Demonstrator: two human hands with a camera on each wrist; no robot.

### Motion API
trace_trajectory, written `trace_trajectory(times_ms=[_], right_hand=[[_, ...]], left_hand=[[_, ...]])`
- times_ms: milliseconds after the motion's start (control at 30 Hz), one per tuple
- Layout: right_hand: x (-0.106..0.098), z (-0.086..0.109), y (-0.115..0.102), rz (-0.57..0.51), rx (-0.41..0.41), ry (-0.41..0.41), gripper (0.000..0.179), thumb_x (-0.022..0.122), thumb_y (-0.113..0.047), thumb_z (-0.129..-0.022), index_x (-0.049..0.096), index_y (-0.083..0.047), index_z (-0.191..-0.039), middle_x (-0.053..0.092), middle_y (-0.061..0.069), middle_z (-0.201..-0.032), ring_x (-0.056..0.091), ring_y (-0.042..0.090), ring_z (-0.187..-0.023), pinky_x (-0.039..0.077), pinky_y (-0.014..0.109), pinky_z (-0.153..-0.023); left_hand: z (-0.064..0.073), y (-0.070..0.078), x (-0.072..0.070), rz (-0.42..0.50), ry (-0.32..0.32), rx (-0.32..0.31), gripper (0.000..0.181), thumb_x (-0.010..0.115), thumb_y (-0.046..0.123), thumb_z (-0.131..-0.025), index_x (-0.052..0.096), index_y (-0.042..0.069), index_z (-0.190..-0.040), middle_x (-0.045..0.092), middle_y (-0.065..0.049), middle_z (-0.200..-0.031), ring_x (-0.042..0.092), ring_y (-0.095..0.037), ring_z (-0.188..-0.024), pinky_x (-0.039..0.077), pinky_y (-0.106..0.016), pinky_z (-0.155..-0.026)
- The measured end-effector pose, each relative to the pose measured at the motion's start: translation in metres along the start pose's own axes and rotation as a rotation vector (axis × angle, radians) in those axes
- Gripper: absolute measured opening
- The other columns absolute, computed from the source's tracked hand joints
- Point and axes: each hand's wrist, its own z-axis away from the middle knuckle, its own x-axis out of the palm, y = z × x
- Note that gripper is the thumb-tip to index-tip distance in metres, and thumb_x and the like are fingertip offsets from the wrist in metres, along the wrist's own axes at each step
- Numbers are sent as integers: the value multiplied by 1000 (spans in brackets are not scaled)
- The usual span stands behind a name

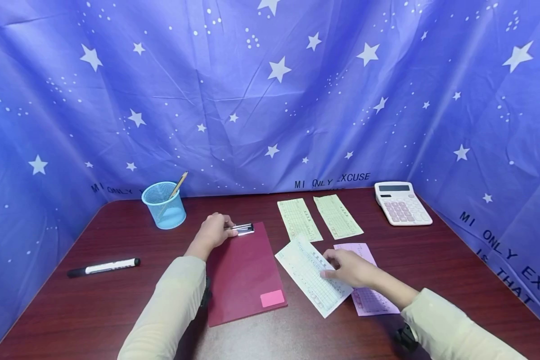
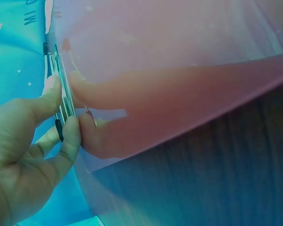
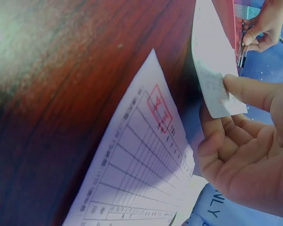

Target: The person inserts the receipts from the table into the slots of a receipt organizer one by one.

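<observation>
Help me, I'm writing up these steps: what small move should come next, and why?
Probably bring the white slip to the clip: the right hand pinches the slip, which is not yet on the board, and the left hand grips the clip.

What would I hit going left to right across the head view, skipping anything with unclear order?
Marker → blue cup → red clipboard → white slip → calculator.
</observation>
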Motion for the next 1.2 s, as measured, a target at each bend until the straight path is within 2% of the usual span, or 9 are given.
trace_trajectory(times_ms=[167,300,400,500,633,733,900,1133,1200], right_hand=[[-2,3,2,-162,53,-42,63,87,-5,-75,53,11,-126,59,3,-75,58,15,-67,46,26,-60],[-4,5,2,-245,81,-67,76,85,5,-69,45,15,-132,63,8,-82,62,17,-73,49,28,-68],[-6,6,4,-301,77,-65,69,81,11,-69,47,15,-129,63,9,-84,63,18,-76,50,28,-70],[-9,7,7,-320,30,-52,52,79,13,-72,56,12,-118,65,6,-83,61,15,-75,49,25,-67],[-13,8,12,-249,-39,-34,23,78,6,-78,68,3,-98,65,0,-75,53,7,-67,42,20,-58],[-15,9,13,-163,-52,0,12,79,-2,-83,72,-2,-92,65,-3,-69,51,5,-61,37,20,-53],[-21,10,10,-79,-41,82,10,78,-14,-89,75,-7,-95,62,-2,-58,57,12,-52,35,22,-48],[-29,7,5,-18,-84,228,6,78,-19,-90,75,-13,-90,64,-8,-72,55,6,-62,44,24,-56],[-31,5,3,-5,-100,277,7,78,-20,-90,76,-13,-90,62,-8,-69,52,5,-61,43,24,-56]], left_hand=[[-1,-1,2,-32,-26,-8,16,78,19,-91,74,5,-98,60,-13,-93,61,-33,-94,49,-49,-91],[-1,-2,2,-34,-35,-11,18,78,20,-91,73,5,-99,59,-13,-94,60,-34,-96,49,-50,-92],[-1,-2,2,-32,-38,-4,21,81,22,-88,73,5,-99,59,-14,-94,60,-34,-97,49,-50,-92],[-1,-3,1,-33,-30,13,23,83,23,-86,74,5,-97,61,-14,-93,61,-35,-98,49,-51,-92],[-1,-4,1,-22,-5,33,20,83,20,-86,75,4,-94,67,-14,-92,63,-35,-99,50,-50,-92],[0,-5,0,-5,10,33,18,83,19,-86,75,4,-93,69,-13,-93,65,-35,-99,50,-49,-93],[-1,-3,1,1,21,17,18,83,20,-86,76,4,-93,72,-11,-93,65,-33,-97,51,-48,-92],[0,1,1,-23,28,11,15,81,19,-88,75,5,-89,70,-11,-91,64,-31,-92,51,-47,-89],[1,2,1,-38,27,14,15,80,19,-89,75,5,-89,69,-12,-91,64,-32,-92,51,-47,-89]])
